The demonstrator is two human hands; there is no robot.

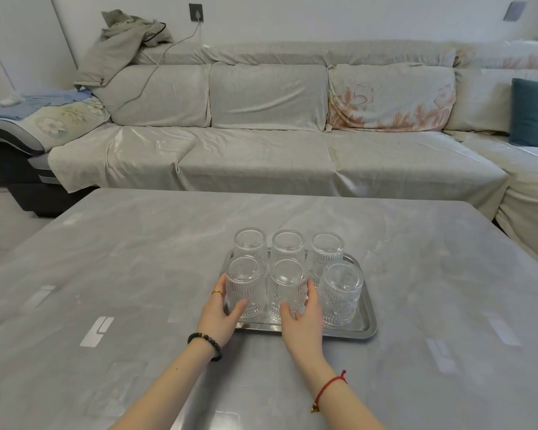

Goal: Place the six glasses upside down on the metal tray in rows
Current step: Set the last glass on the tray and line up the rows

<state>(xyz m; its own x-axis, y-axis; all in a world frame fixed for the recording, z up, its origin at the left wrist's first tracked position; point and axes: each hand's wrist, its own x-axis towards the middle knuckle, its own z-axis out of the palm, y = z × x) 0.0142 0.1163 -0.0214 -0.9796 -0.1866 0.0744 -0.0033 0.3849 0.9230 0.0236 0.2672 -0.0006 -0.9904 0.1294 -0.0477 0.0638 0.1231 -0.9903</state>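
Several clear ribbed glasses stand upside down in two rows of three on the metal tray [365,325]. The back row [288,248] sits at the tray's far side. My left hand [219,318] wraps the front left glass [246,287], thumb and fingers on its sides. My right hand [305,321] grips the front middle glass [288,285] low on its wall. The front right glass [340,293] stands free, close beside my right hand.
The tray rests on a grey marble-look table [137,274]. Behind the table stands a long covered sofa [261,144] with a teal cushion [533,113] at the right and a jacket [121,48] draped at the left.
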